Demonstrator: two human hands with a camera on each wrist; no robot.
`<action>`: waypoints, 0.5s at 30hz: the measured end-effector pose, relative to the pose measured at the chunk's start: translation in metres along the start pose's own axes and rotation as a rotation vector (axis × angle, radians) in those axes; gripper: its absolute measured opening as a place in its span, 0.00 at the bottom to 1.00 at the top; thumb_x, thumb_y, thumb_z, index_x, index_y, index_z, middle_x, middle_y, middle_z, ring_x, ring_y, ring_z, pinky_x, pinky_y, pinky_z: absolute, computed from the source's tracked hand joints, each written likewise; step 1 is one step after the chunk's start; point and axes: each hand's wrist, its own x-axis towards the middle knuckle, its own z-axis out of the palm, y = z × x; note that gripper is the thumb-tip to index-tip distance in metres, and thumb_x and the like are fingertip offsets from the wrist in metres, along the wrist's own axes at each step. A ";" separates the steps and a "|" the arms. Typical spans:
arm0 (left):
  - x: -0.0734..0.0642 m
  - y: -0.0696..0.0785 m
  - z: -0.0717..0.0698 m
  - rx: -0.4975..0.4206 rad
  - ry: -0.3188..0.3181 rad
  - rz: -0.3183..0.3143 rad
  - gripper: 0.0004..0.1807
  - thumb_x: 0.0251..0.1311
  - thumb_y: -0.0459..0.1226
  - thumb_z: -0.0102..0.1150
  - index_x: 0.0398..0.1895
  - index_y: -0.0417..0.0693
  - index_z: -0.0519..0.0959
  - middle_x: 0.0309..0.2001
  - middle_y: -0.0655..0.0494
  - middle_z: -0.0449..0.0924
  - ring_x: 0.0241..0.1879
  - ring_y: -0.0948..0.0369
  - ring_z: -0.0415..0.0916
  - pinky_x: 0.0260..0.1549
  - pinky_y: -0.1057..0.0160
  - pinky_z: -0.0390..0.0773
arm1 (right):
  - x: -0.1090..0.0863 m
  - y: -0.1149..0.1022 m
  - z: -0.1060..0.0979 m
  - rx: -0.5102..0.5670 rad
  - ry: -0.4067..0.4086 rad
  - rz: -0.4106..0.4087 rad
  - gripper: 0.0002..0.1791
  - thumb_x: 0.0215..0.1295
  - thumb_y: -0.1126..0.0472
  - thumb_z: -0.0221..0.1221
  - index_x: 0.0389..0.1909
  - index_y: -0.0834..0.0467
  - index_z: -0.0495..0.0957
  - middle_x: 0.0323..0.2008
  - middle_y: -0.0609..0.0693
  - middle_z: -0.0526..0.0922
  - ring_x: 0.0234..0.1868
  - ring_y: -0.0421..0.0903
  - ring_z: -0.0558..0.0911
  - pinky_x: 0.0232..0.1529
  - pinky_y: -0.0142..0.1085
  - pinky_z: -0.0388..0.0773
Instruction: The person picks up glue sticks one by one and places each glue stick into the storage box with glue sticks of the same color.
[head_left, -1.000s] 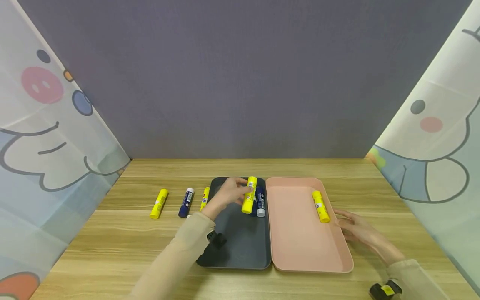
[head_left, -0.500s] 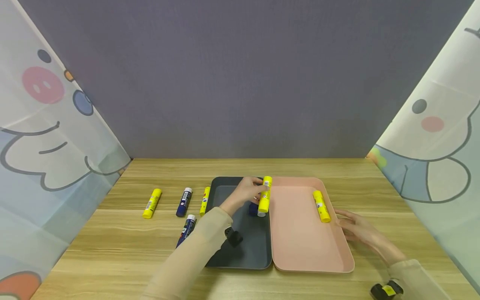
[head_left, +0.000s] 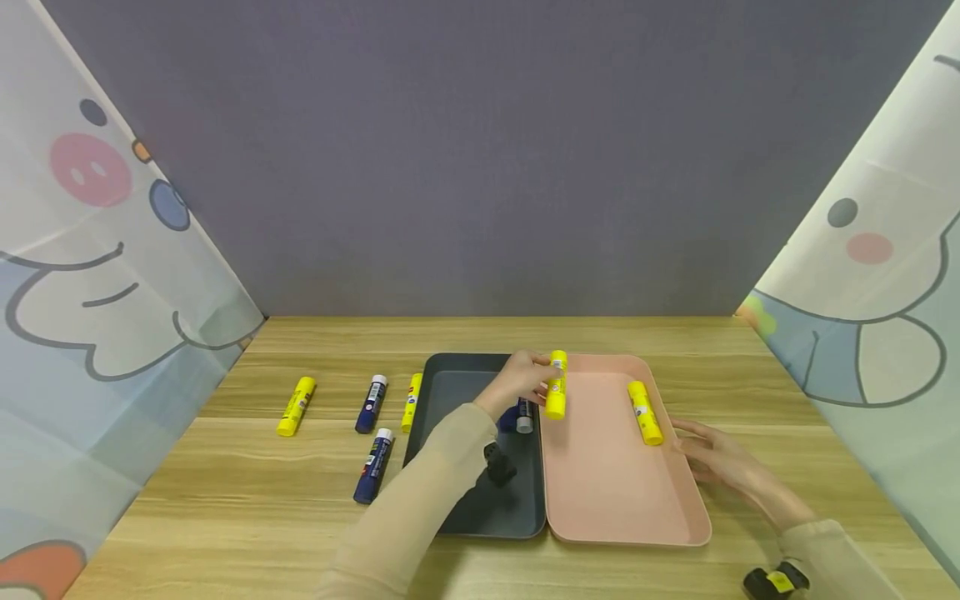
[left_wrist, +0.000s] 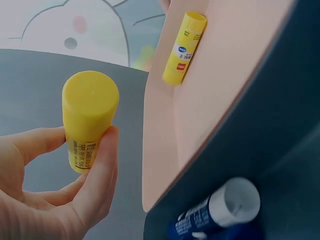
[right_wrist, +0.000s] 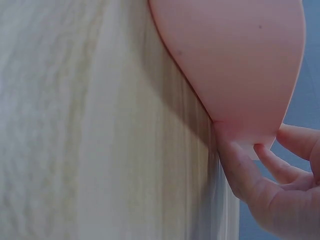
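Note:
My left hand point(head_left: 517, 382) pinches a yellow glue stick point(head_left: 557, 385) between thumb and fingers, above the left side of the pink tray point(head_left: 600, 492). In the left wrist view, the held glue stick point(left_wrist: 85, 117) points one end at the camera. Another yellow glue stick point(head_left: 645, 413) lies in the pink tray along its right wall. My right hand point(head_left: 723, 462) touches that tray's outer right wall with relaxed fingers. Dark blue glue sticks with white ends, one point(head_left: 525, 417) plainly visible, lie in the dark tray point(head_left: 465, 367), partly hidden by my left hand.
Left of the dark tray, two yellow glue sticks point(head_left: 297, 407) point(head_left: 412, 402) and two dark blue glue sticks point(head_left: 371, 404) point(head_left: 373, 467) lie on the wooden table point(head_left: 225, 500). Both trays stand side by side. A grey panel point(head_left: 480, 167) rises behind the table.
My left hand has carried the yellow glue stick rightward from above the dark tray to above the pink tray. The left sleeve uncovers a blue glue stick on the table. My right hand stays put.

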 end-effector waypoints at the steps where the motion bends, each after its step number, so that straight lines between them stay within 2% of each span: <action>1: 0.001 0.000 0.002 -0.004 -0.003 -0.003 0.27 0.54 0.36 0.56 0.56 0.32 0.65 0.37 0.43 0.76 0.28 0.54 0.78 0.25 0.61 0.80 | 0.000 0.000 0.000 0.003 -0.003 -0.003 0.37 0.66 0.58 0.48 0.62 0.77 0.39 0.52 0.72 0.67 0.46 0.46 0.76 0.44 0.42 0.75; 12: 0.013 0.003 0.026 -0.057 -0.024 -0.020 0.24 0.54 0.34 0.56 0.54 0.32 0.68 0.32 0.46 0.77 0.25 0.53 0.78 0.25 0.60 0.80 | 0.000 0.000 -0.002 0.018 -0.034 -0.016 0.38 0.66 0.58 0.48 0.62 0.77 0.38 0.52 0.69 0.68 0.46 0.42 0.76 0.44 0.41 0.75; 15: 0.015 0.004 0.033 -0.056 -0.010 -0.038 0.21 0.53 0.34 0.57 0.51 0.33 0.71 0.30 0.47 0.77 0.25 0.52 0.78 0.26 0.58 0.80 | 0.000 0.000 -0.002 0.024 -0.040 -0.026 0.38 0.65 0.58 0.48 0.62 0.77 0.38 0.52 0.68 0.69 0.46 0.42 0.76 0.44 0.41 0.75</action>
